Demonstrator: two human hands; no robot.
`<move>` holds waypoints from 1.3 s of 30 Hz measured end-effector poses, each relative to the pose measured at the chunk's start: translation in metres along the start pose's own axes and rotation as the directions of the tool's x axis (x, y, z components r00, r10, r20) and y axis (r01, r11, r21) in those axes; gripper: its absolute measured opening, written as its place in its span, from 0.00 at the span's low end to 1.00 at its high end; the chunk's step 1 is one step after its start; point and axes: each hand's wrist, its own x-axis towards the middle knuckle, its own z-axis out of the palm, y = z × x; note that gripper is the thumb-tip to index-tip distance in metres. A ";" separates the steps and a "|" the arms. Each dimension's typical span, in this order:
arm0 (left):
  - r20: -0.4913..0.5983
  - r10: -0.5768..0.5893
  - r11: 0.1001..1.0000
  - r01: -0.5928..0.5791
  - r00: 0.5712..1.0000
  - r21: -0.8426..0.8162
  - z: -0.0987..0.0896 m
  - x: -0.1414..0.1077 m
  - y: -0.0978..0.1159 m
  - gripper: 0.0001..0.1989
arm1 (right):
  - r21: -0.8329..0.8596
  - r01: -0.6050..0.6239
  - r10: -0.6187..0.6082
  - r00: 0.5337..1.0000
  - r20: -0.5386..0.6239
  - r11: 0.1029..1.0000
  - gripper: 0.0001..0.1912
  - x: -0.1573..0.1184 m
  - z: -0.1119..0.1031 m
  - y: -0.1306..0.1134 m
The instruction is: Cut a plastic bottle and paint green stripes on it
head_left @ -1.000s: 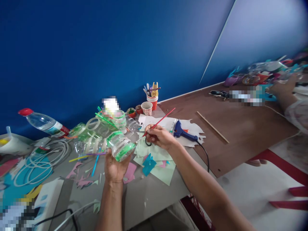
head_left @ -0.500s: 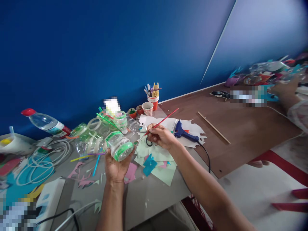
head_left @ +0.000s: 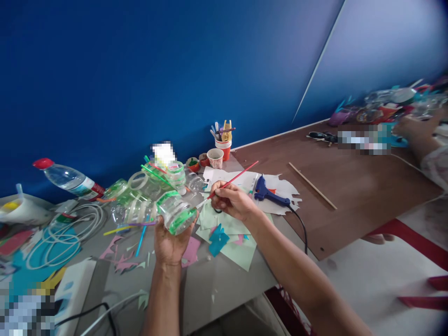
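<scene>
My left hand [head_left: 172, 245] holds a clear plastic bottle piece [head_left: 175, 212] from below, its fingers curled around the sides. Bands of green paint ring the piece at both ends. Pinched in my right hand [head_left: 229, 199] is a red paintbrush [head_left: 240, 173], its tip at the green band on the near end. Under my right hand lie pale green paper sheets [head_left: 238, 252] with a blue paper scrap [head_left: 219, 240] on them. A blue glue gun [head_left: 271, 192] rests on white paper just right of that hand.
Clear bottle parts [head_left: 140, 205], straws and a red-capped bottle [head_left: 70, 179] lie left. Paint cups [head_left: 192, 164] and a pen cup [head_left: 223, 148] stand behind. A wooden stick [head_left: 312, 185] lies right; another person's hand [head_left: 418, 133] reaches in at far right.
The brush in my right hand has shifted slightly left, and its tip now meets the green band of the bottle piece. The other person's hand has moved a little.
</scene>
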 end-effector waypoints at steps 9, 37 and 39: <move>-0.003 0.009 0.999 -0.009 1.000 0.036 0.000 -0.001 0.000 0.23 | -0.036 -0.005 0.003 0.999 -0.054 0.999 0.06 0.002 -0.008 0.000; 0.015 0.006 1.000 -0.006 1.000 0.025 -0.002 0.000 0.000 0.17 | -0.121 0.061 -0.065 0.997 -0.032 0.991 0.07 -0.002 -0.003 -0.004; 0.003 0.002 1.000 -0.002 1.000 0.028 -0.003 0.000 0.000 0.19 | -0.148 0.064 -0.074 0.995 -0.062 0.987 0.06 0.000 -0.005 -0.004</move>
